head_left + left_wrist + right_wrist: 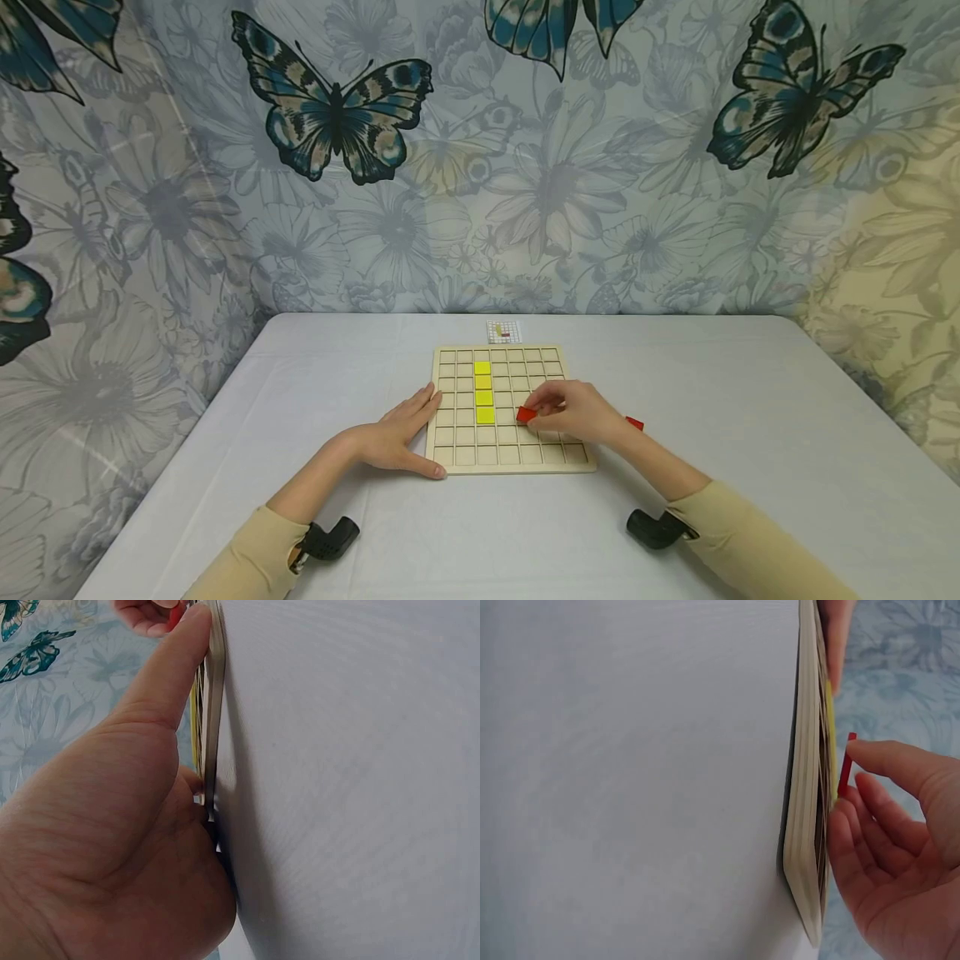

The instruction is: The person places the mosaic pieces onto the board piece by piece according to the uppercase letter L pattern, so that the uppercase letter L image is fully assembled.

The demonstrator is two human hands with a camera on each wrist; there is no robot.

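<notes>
A wooden grid board (465,455) lies flat on the white table, with a column of yellow square tiles (484,398) set in its cells left of the middle. My right hand (573,410) pinches a red square tile (526,414) between thumb and fingers, close over the middle of the board; the right wrist view shows this red tile (847,764) edge-on, tilted. My left hand (396,433) rests at the board's left edge, fingers straight, with the thumb at the near left corner. In the left wrist view the thumb (161,682) lies along the board's edge.
Another red tile (634,422) lies on the table right of the board, partly hidden by the right forearm. A small card (503,332) printed with a coloured grid sits just beyond the far edge. Butterfly-patterned cloth (480,208) hangs behind the table (757,392).
</notes>
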